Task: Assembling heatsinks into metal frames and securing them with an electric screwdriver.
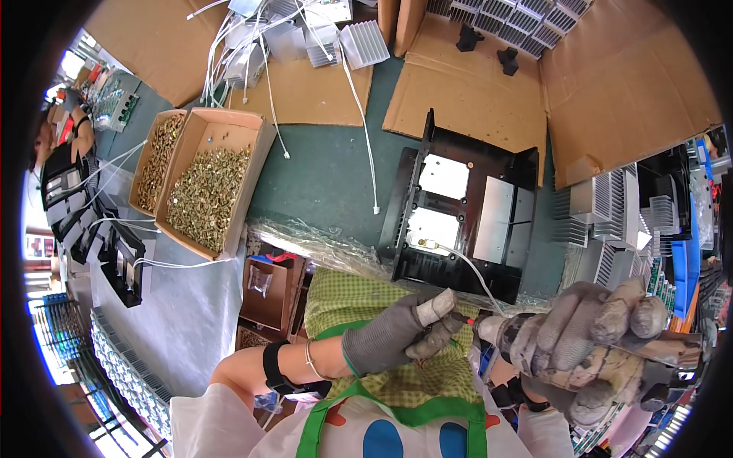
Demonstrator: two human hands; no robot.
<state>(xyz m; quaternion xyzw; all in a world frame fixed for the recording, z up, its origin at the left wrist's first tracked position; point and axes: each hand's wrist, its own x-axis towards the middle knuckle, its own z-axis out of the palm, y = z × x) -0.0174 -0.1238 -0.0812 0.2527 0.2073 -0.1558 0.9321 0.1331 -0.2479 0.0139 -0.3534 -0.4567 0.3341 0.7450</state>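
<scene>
My left hand (401, 333), in a grey glove with a worn light thumb, is closed, its fingertips together beside a small red tip (468, 321). Whatever they pinch is too small to make out. My right hand (580, 343), in a stained grey glove, wraps round what looks like an electric screwdriver (672, 349), mostly hidden by the fingers. Both hands are held just below a black plastic housing (489, 282) that lies on the bench. Pale metal plates (444, 177) sit inside it. From a terminal on the lower plate, a white wire (475, 267) runs toward my right hand.
Two cardboard boxes of brass-coloured screws (206, 191) stand to the left. Finned heat sinks (365, 43) with white leads lie at the back. Black knobs (508, 61) rest on cardboard. More heat sinks (603, 206) are stacked at right, black housings (114, 252) at far left.
</scene>
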